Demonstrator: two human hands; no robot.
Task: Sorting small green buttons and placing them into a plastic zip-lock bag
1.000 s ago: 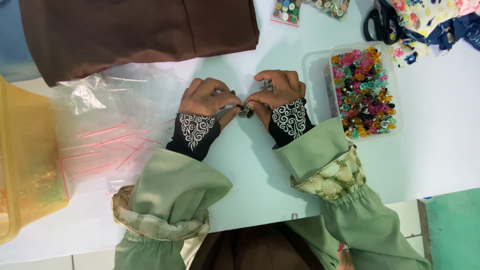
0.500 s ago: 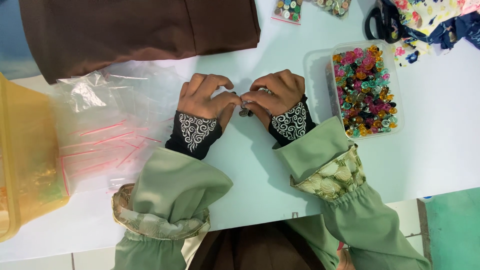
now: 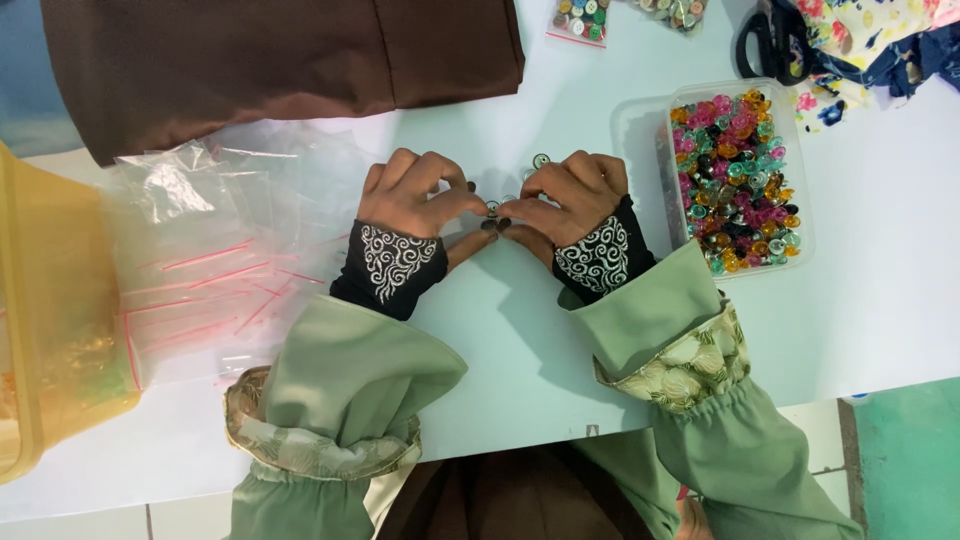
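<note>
On the pale table [image 3: 880, 300], near its middle, the two hands meet fingertip to fingertip over a small cluster of buttons [image 3: 493, 215]. Left hand [image 3: 415, 195] has its fingers curled down and the thumb stretched toward the right, its tips resting at the buttons; whether it pinches one or only presses on them cannot be told. Right hand [image 3: 570, 195] is curled the same way, fingertips down on the same cluster, and its hold is likewise hidden by the knuckles. The buttons lie just between the two sets of fingertips, touching them — small, round, dark and silvery — and one more loose button [image 3: 541, 160] sits on the table just above the right hand's fingers, apart from them.

Both wrists wear black cuffs with white swirl patterns, under wide green sleeves [image 3: 350, 380].

Right of the hands, near but not touching, stands a clear plastic box [image 3: 640, 130] filled with coloured buttons — pink, teal, orange, dark. Left of the hands lies a heap of small clear bags [image 3: 210, 270] with red strips, and beyond it, at the table's left edge, a yellow tub [image 3: 50, 300]. Brown cloth [image 3: 280, 60] lies along the far side. Two small bags of buttons [image 3: 582, 18] lie at the top edge, with black scissors [image 3: 765, 45] and flowered cloth [image 3: 880, 40] in the far right corner.
</note>
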